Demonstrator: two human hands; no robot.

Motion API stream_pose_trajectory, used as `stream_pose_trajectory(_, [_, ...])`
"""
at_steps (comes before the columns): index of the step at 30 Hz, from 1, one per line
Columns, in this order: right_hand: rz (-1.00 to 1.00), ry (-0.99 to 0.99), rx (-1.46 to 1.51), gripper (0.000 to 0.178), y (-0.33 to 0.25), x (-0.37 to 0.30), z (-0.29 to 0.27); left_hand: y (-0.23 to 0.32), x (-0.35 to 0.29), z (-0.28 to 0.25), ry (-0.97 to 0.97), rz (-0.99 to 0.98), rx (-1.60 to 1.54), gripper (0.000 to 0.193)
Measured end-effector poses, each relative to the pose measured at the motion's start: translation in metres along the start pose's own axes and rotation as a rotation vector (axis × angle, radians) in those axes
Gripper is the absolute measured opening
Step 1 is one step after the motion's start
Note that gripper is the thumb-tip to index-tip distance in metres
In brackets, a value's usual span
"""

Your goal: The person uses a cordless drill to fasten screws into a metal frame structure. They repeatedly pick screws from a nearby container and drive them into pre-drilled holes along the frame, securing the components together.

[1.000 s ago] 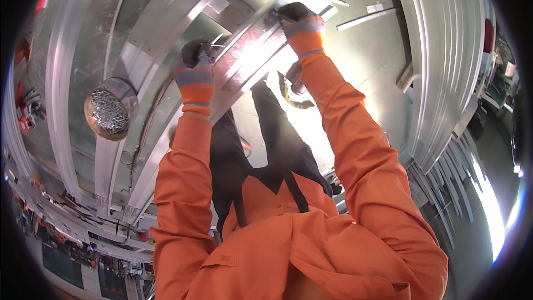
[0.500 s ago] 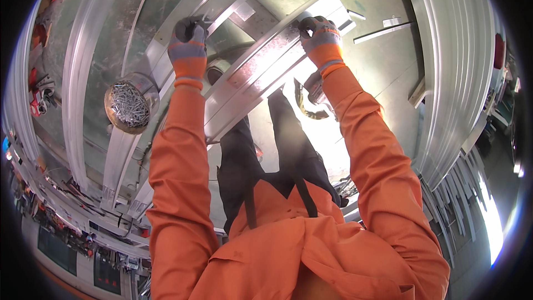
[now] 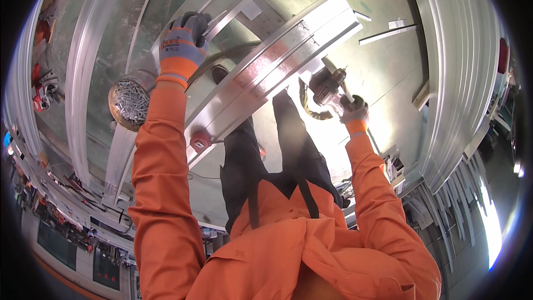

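**Q:** Gripping what, each hand?

**A:** Gloved left hand clenches the upper end of a long silver metal channel lying diagonally on the green work surface. Gloved right hand grasps a power driver just beside the channel's lower edge.

**Q:** What surrounds them?

**A:** A round tin of screws sits near the left forearm; more metal strips lie alongside.

**Q:** How should this step go well?

**A:** Probably by pinning the channel firmly flat and holding the driver square to the metal so the tip does not skid.
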State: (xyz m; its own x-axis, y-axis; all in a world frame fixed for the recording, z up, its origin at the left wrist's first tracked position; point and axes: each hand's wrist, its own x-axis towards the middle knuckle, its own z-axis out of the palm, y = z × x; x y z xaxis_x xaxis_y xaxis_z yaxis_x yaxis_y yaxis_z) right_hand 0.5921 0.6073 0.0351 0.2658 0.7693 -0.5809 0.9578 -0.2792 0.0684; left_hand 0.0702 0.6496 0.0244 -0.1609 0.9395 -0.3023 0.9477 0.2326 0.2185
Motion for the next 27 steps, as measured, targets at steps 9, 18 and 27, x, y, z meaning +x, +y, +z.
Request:
stream_pose_trajectory(9, [-0.066, -0.216, -0.426, 0.102, -0.035, -0.001, 0.012, -0.005, 0.066, 0.02, 0.048, -0.025, 0.061, 0.056])
stream_pose_trajectory(18, [-0.049, -0.154, 0.051, 0.073, 0.027, 0.006, 0.028, -0.006, 0.089, 0.053, 0.159, 0.013, -0.042, 0.037])
stream_pose_trajectory(27, [-0.545, 0.256, 0.323, 0.052, -0.092, 0.009, -0.174, -0.008, 0.09, 0.068, 0.41, 0.066, -0.104, 0.035])
